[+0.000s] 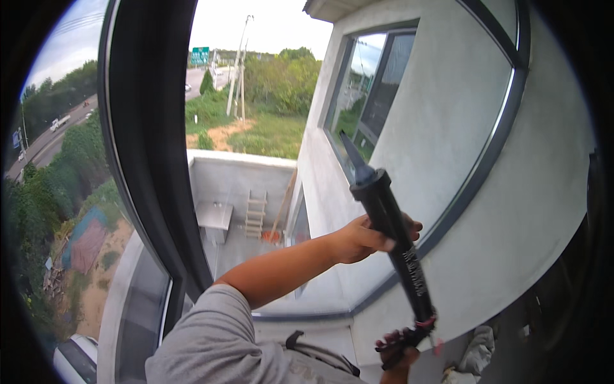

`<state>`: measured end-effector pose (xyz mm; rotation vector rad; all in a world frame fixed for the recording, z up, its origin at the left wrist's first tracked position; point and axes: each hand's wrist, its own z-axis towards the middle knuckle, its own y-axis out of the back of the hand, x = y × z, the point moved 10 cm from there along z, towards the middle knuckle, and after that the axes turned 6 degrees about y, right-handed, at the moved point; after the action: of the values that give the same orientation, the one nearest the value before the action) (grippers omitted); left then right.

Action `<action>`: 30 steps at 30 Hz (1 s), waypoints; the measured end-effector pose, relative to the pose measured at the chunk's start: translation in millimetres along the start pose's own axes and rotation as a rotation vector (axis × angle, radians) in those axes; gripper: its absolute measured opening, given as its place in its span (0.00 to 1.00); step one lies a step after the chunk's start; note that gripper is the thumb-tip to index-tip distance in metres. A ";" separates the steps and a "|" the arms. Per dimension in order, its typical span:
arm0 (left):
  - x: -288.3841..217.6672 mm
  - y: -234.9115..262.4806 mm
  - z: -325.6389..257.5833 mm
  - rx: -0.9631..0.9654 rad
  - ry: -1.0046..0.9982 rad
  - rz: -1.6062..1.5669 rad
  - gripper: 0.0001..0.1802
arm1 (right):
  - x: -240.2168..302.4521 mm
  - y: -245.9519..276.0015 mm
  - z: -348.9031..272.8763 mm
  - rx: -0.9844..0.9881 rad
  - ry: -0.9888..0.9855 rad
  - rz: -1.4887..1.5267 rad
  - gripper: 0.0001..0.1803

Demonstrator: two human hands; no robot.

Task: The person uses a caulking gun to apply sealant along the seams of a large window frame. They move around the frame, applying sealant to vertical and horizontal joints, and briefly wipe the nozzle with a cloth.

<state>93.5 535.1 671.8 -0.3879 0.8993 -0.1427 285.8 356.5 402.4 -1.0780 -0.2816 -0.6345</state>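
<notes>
I've got 1 blk caulking gun [380,203]: L hand [361,240] w/ fingers wrapped round barrel [409,276], R hand [400,352] w/ fingers curled on handle [393,360], nozzle [357,156] up, tilted left.

Unfinished-looking building [441,115]: bare grey wall [543,153], ladder [255,214] outside

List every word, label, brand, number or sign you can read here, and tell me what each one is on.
None can be read clearly enough to quote.
Black caulking gun: pale lettering along its length, too blurred.
Green road sign, in the distance: white markings, too small.
Blue sign, far left: too small.
</notes>
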 end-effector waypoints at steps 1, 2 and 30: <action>-15.7 7.1 2.4 -0.153 0.039 0.191 0.34 | 16.1 -23.6 17.4 0.057 0.078 -0.111 0.34; -28.6 7.3 7.9 -0.253 0.105 0.343 0.35 | 38.4 -49.2 34.0 0.098 0.166 -0.236 0.34; -462.3 -109.3 20.0 -0.014 -0.743 0.557 0.26 | 42.1 -497.7 310.7 0.821 0.996 -1.205 0.40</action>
<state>-172.2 569.7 1064.6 -0.1642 0.2453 0.4963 44.2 457.8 929.1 0.3889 -0.2455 -1.8208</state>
